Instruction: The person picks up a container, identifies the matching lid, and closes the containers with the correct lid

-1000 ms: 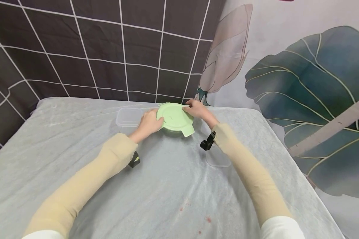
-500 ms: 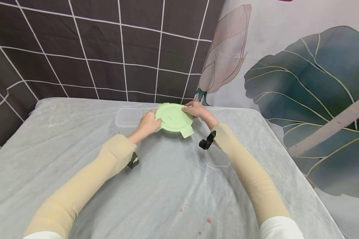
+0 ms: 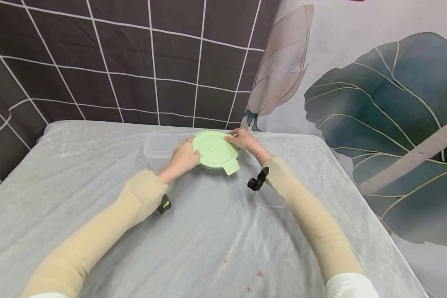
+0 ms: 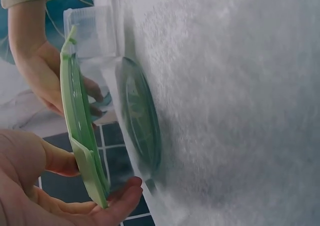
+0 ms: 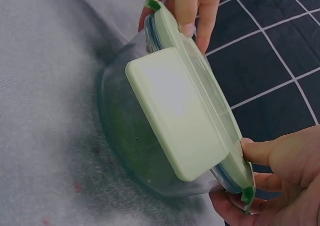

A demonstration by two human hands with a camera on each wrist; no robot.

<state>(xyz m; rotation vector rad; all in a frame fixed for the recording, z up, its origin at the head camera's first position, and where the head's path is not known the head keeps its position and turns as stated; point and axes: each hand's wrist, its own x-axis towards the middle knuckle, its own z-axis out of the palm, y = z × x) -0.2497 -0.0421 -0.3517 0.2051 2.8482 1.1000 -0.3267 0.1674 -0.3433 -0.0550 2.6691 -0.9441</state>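
From far away, I saw a light green lid near the middle. The grey tablecloth had little red spots near six o'clock. Around eleven, the dark back cloth had white squares. I saw a blue-green leaf at three and a pink flower at one.

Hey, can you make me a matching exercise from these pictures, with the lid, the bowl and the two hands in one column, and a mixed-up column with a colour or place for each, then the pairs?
Things
1. lid
2. bowl
3. left hand
4. right hand

Colours and places
A. at the lid's right side in the head view
B. see-through, under the lid
C. at the lid's left side in the head view
D. light green

Right pairs: 1-D, 2-B, 3-C, 4-A
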